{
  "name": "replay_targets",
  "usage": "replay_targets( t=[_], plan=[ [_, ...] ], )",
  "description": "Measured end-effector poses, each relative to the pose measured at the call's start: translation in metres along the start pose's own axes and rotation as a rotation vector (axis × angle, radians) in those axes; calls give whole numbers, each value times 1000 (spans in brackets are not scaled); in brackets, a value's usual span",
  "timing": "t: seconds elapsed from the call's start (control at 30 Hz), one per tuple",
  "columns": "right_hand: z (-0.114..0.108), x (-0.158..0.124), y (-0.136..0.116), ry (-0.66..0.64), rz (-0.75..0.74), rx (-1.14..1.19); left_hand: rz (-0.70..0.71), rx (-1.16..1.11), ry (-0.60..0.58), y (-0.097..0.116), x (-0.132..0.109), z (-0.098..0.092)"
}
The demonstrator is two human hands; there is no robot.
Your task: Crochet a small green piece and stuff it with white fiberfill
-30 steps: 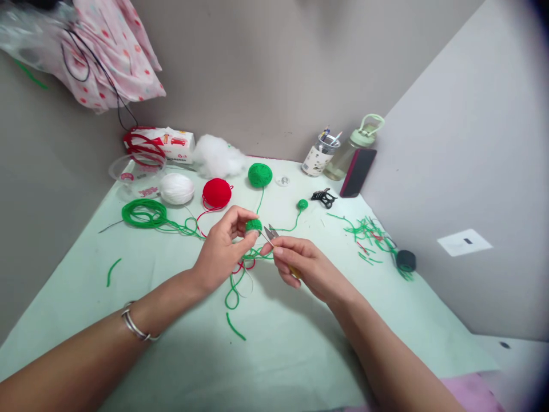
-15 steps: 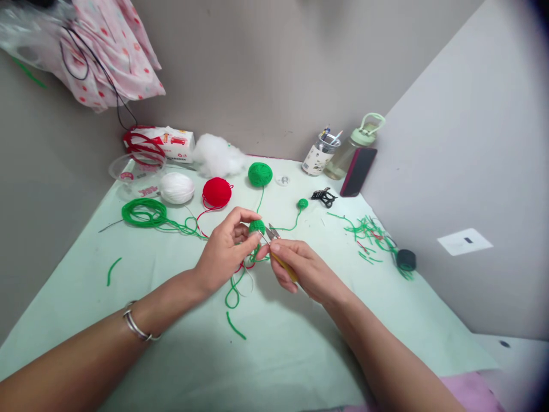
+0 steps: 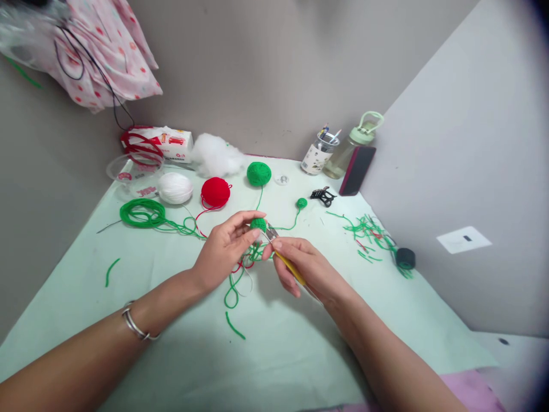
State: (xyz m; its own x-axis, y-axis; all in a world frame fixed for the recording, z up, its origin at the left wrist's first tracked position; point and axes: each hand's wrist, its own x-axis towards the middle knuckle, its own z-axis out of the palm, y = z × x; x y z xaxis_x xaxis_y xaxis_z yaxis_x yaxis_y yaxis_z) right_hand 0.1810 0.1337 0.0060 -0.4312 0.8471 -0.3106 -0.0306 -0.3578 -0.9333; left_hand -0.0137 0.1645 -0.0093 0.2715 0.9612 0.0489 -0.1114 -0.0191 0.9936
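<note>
My left hand (image 3: 221, 249) pinches a small round green crocheted piece (image 3: 258, 224) between thumb and fingers. Held in my right hand (image 3: 302, 260) are yellow-handled thread snips (image 3: 290, 269), their metal blades pointing up beside the piece. A pale strand shows by the blades; whether they touch it I cannot tell. Beneath my hands lies a tangle of green, red and white yarn (image 3: 232, 296). A loose green yarn end (image 3: 235, 326) rests nearer to me on the pale tablecloth.
Behind stand white (image 3: 175, 188), red (image 3: 215, 192) and green (image 3: 259, 174) yarn balls, with white stuffing (image 3: 217, 155). Coiled green yarn (image 3: 142, 213) lies left. To the right are a black claw clip (image 3: 323, 197), yarn scraps (image 3: 366, 234), a pen cup (image 3: 317, 157), a bottle (image 3: 360, 134) and a phone (image 3: 357, 170).
My right hand has turned slightly, and more of the snips' yellow handle shows. The green piece sits a little higher in my left hand's fingers. The view has shifted slightly.
</note>
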Motion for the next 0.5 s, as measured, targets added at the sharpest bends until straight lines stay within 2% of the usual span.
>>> replay_targets(
  t=[0.23, 0.33, 0.4, 0.5],
  plan=[
    [3, 1, -6, 5, 28, 116, -25, 76, -1, -5, -1, 0],
    [8, 0, -9, 51, 22, 125, -28, 108, -6, -5, 0, 2],
    [13, -4, -10, 108, -7, 43, -47, 110, -12, -5, 1, 3],
    [25, -12, -8, 202, -78, -224, -81, 91, -24, -5, 4, 6]
  ],
)
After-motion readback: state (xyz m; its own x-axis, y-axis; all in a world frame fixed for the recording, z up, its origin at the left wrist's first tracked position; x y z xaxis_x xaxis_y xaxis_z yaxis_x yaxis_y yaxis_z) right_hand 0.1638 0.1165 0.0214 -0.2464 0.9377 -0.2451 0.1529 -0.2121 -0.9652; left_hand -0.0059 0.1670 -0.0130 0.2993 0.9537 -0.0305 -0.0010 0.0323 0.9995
